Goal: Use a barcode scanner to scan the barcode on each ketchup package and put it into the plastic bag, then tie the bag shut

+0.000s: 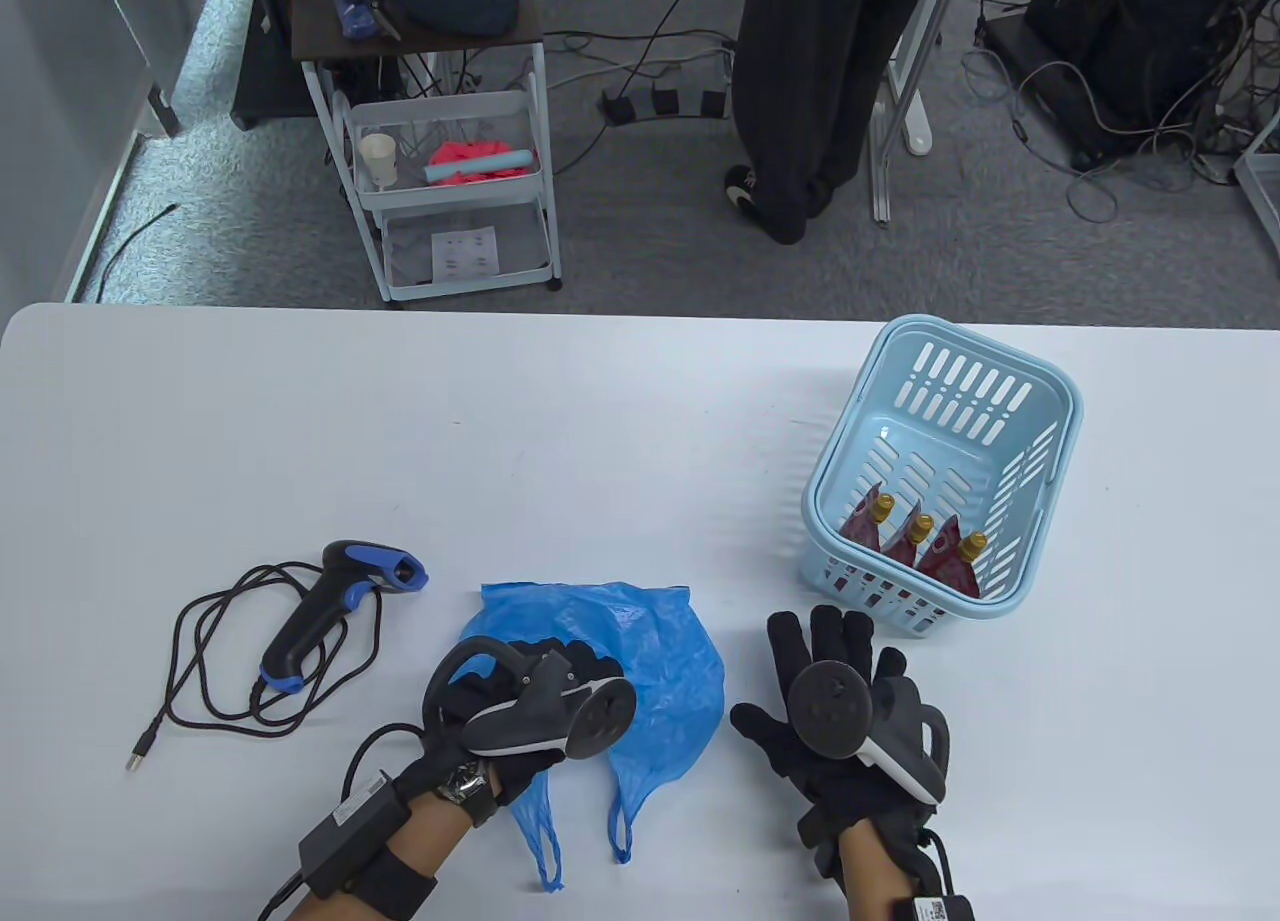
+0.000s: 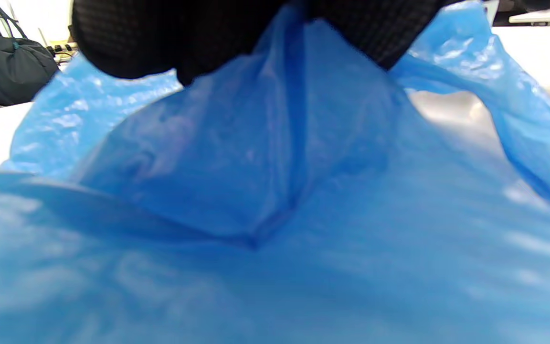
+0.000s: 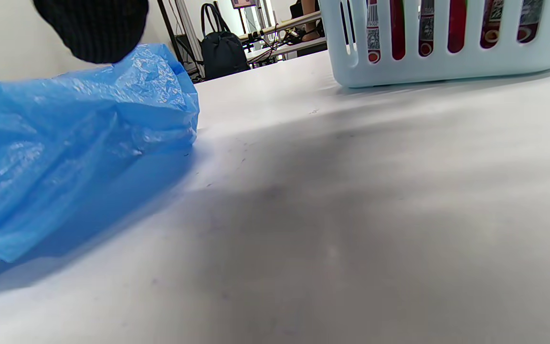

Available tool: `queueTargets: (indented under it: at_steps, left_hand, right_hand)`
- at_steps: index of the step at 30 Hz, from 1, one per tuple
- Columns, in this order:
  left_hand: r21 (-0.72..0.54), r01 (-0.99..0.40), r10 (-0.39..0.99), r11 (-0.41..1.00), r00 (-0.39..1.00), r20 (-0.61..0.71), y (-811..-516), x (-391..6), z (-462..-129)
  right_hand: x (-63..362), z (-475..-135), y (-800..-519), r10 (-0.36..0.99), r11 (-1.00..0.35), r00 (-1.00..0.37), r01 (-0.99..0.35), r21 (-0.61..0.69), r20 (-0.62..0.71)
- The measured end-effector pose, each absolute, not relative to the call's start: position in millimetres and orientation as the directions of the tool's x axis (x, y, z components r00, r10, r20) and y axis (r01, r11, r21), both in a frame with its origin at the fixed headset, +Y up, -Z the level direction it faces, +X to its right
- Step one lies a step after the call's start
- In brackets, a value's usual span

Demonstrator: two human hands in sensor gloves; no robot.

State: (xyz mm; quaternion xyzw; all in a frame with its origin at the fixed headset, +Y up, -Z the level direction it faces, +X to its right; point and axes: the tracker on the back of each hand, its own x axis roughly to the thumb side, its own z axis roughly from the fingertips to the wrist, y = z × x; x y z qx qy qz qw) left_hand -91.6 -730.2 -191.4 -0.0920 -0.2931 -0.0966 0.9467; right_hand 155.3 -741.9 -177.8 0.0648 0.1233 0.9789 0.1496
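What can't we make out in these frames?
- Left hand fingers: table view, the tracker covers them; the left wrist view shows blurred fingertips on the blue bag, grip unclear.
- Ketchup packages: barcodes too small in the table view; basket slats cut them up in the right wrist view.
- Bag contents: folds hide them.
- Scanner window: faces away.

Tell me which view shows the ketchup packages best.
The table view: three ketchup packages stand in the light blue basket, gold caps up, seen whole from above. The right wrist view shows only red strips of them through the basket's slots. The left wrist view shows none, only the blue plastic bag.
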Motion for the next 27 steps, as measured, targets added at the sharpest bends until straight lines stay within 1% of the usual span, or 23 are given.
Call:
queueTargets:
  at_steps: [6,14,16,22,24,27]
  left_hand:
    - [-0.130,0.271,-0.141,0.954,0.786,0.602,-748.3,-85.4,-186.9]
    - [-0.170,0.285,-0.123,0.943,0.775,0.619,-762.3,-83.1,-184.5]
    - [-0.170,0.284,-0.119,0.944,0.772,0.624,-762.8,-83.6,-183.8]
    - [-0.225,0.240,-0.050,0.944,0.781,0.623,-759.9,-90.9,-182.2]
    - [-0.225,0.231,-0.042,0.947,0.779,0.625,-757.4,-94.0,-181.4]
    - [-0.227,0.183,-0.005,0.957,0.788,0.616,-749.7,-101.9,-181.1]
  right_hand:
    - [153.8,-177.5,-741.8,0.302,-0.927,-0.948,-0.269,0.261,0.095]
    - [152.2,-177.3,-742.2,0.294,-0.929,-0.951,-0.260,0.263,0.097]
    - [151.8,-177.2,-742.2,0.292,-0.929,-0.951,-0.258,0.266,0.097]
    - [149.8,-176.8,-742.4,0.289,-0.929,-0.952,-0.254,0.270,0.100]
    - [149.4,-176.5,-740.4,0.292,-0.929,-0.951,-0.256,0.267,0.103]
    - [147.5,-174.0,-734.6,0.310,-0.930,-0.943,-0.275,0.244,0.120]
